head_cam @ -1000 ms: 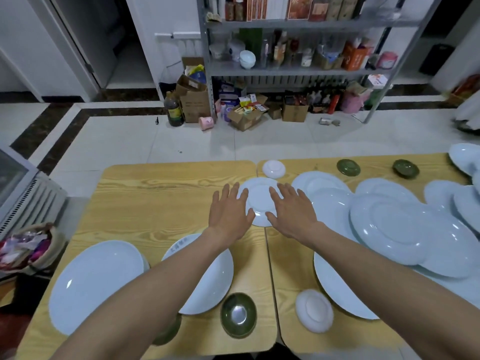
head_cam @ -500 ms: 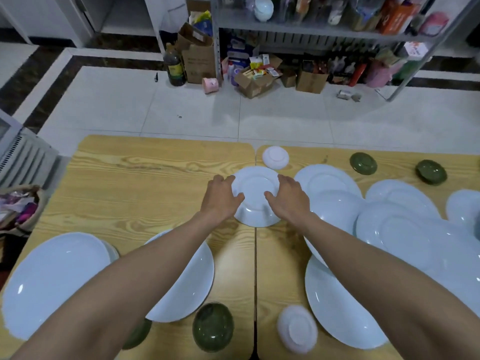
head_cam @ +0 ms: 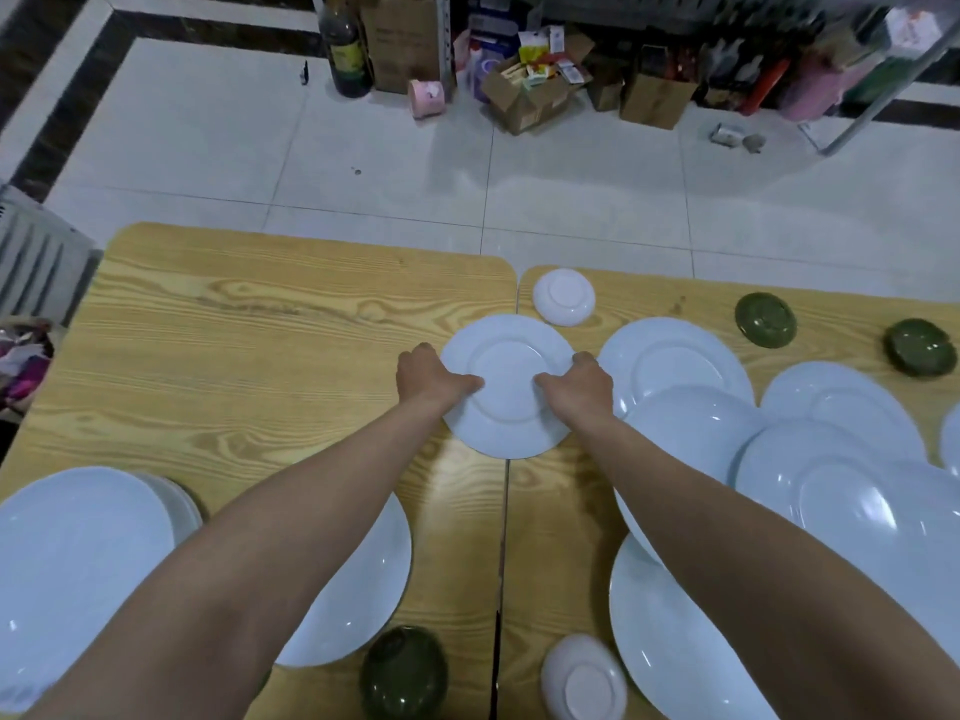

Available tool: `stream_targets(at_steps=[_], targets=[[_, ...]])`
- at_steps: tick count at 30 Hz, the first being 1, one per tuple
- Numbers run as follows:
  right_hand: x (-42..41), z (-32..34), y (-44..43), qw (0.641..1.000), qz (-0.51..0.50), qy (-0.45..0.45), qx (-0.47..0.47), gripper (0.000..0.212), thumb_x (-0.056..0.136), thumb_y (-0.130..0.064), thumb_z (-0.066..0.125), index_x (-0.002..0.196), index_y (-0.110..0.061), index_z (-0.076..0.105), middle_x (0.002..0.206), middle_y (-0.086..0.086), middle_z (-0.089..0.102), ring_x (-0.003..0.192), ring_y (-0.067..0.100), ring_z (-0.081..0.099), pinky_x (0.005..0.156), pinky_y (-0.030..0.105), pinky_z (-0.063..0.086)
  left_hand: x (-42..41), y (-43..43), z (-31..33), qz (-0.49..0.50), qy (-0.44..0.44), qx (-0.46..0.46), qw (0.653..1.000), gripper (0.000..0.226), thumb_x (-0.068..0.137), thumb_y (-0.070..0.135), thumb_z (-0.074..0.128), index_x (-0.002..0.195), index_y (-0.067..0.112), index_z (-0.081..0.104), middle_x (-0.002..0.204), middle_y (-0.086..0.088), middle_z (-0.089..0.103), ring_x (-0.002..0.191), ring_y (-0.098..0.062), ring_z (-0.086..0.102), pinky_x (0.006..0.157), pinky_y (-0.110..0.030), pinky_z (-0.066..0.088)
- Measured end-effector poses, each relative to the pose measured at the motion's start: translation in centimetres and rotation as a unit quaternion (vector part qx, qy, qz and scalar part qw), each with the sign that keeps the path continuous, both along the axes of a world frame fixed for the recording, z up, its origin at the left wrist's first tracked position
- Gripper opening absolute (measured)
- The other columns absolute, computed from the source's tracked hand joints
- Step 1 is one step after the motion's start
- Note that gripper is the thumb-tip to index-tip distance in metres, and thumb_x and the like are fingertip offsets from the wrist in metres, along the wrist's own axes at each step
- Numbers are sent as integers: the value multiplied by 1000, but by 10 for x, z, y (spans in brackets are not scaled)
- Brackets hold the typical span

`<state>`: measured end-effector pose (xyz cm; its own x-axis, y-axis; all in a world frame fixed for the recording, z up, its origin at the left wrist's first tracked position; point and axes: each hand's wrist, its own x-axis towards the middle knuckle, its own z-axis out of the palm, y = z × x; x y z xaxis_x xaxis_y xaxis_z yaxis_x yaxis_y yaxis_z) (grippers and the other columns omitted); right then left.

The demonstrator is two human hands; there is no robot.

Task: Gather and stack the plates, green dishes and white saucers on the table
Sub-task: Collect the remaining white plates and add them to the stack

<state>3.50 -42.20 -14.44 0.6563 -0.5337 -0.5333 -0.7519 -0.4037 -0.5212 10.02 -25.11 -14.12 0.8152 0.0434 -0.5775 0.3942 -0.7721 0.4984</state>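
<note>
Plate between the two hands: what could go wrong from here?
The plate is pinched only at its edges by the left hand and right hand, thumbs on top, so it might slip when lifted. The white saucer sits just beyond it and could get knocked. The right forearm passes over the overlapping plates beside it; brushing them might make them slide or chip.

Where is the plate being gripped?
Head view, centre: the plate is over the tables' seam, just nearer than a white saucer, between left hand and right hand.
</note>
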Motion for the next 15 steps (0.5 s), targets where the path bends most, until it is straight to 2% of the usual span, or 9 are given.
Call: stream_targets(at_steps=[2,4,6,8,10,12,15], targets=[[4,-3,4,1000,9,-1,-7,45,81,-29,68,117,-6,53,117,12,58,113,33,53,92,46,50,4,3,-3,21,5,-6,1000,70,61,36,91,111,-1,61,118,-16,62,106,-29,62,73,-35,51],[8,-7,6,1000,8,1,-12,52,76,-27,74,119,-7,53,119,11,55,115,33,51,91,46,50,8,8,-6,50,16,-21,998,69,59,32,93,109,-5,62,115,-17,64,102,-30,64,66,-34,49],[13,-11,4,1000,-16,12,0,62,70,-27,82,120,-6,52,120,10,55,114,31,53,88,42,51,13,12,-8,67,27,-31,997,66,59,29,94,106,-4,61,113,-15,64,101,-30,65,68,-35,51],[16,-11,2,998,-49,35,20,62,66,-30,89,109,-7,51,112,8,57,106,27,56,83,39,52,17,15,-9,80,36,-41,995,59,58,28,95,95,0,58,109,-12,64,98,-28,63,71,-36,53],[19,-10,-1,995,-80,43,49,58,63,-30,93,92,-11,47,94,3,55,94,25,57,80,40,55,19,17,-9,95,48,-54,993,54,58,26,96,82,6,51,104,-9,61,92,-26,60,69,-36,51],[18,-10,-2,990,-109,42,81,61,60,-30,95,90,-11,46,84,0,52,86,24,57,70,38,56,21,19,-10,104,63,-67,990,55,58,26,96,81,8,49,101,-8,59,90,-25,57,67,-35,50],[13,-9,-4,979,-152,23,133,57,56,-25,97,92,-8,56,85,1,60,73,16,60,51,26,46,22,22,-9,114,82,-86,986,58,58,25,96,89,5,52,100,-7,57,92,-26,57,70,-36,50]])
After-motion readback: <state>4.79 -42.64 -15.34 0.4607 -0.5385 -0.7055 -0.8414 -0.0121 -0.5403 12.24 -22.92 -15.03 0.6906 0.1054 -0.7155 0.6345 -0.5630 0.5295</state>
